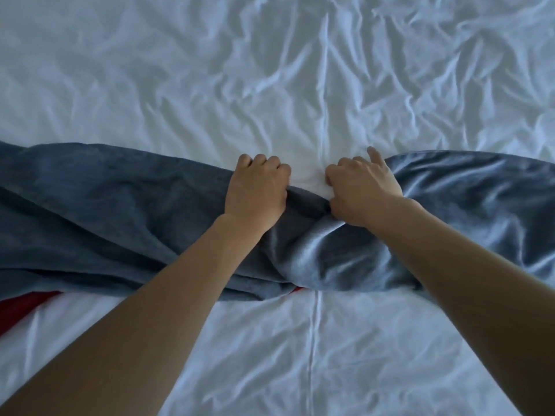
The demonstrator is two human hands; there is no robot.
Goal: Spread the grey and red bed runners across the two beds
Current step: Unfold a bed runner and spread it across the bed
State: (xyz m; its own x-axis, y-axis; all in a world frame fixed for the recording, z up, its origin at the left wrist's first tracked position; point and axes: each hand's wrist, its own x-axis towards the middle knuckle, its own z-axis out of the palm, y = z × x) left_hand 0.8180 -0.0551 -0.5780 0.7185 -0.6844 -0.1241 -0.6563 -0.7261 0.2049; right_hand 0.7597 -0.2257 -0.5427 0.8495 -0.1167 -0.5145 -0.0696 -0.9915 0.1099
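A grey bed runner [120, 223] lies bunched and wrinkled across the white bedding from the left edge to the right edge. My left hand [258, 190] grips its far edge near the middle, fingers curled. Beside it, my right hand [360, 187] grips the same edge, with its little finger raised. Between the two hands the runner is pinched into a narrow fold. A red bed runner [21, 307] peeks out from under the grey one at the lower left, and a small red tip [295, 289] shows near the middle.
White wrinkled sheets [270, 70] fill the view beyond the runner. A seam [315, 340] runs down the middle where the two beds meet. Smoother white bedding lies near me.
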